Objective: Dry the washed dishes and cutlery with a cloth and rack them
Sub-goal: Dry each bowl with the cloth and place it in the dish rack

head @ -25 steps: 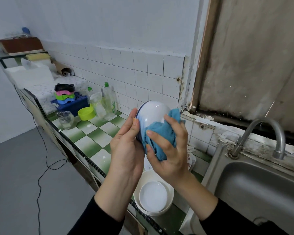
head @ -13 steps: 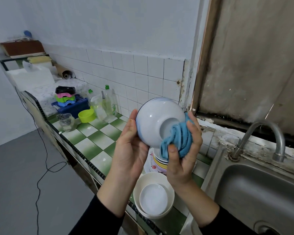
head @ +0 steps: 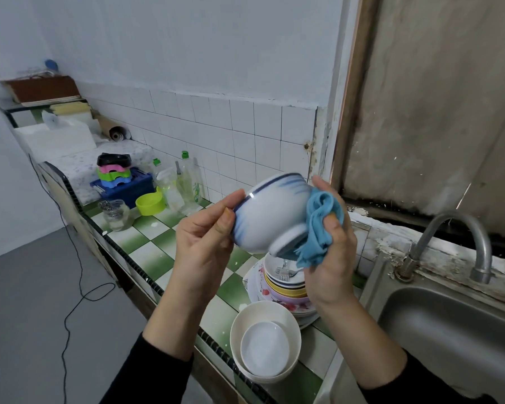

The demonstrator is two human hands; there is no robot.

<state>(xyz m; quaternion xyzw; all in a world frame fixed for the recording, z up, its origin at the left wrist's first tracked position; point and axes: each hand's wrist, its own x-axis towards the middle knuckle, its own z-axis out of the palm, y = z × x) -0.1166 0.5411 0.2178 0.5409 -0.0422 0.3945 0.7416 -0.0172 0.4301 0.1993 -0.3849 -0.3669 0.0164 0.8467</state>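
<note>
A white bowl with blue stripes (head: 267, 215) is held on its side above the counter, foot pointing down right. My left hand (head: 204, 243) grips its rim, thumb on the outside. My right hand (head: 331, 252) holds a bunched blue cloth (head: 318, 228) pressed against the bowl's foot and side. Below them stands a stack of wet plates and bowls (head: 283, 290) with a fork and spoon (head: 287, 272) on top. A white bowl nested in another (head: 264, 344) sits near the counter's front edge.
The green-and-white tiled counter (head: 146, 252) runs back left. On it stand a glass jar (head: 115, 212), a lime cup (head: 150, 203), soap bottles (head: 187, 182) and a blue crate with coloured tubs (head: 123, 182). A steel sink (head: 455, 330) with tap (head: 452, 246) lies right.
The bowl has been turned from bottom-facing-me to lying on its side, rim to the left. The cloth hand slid round to the foot's right side. The view rose slightly, showing more of the stack.
</note>
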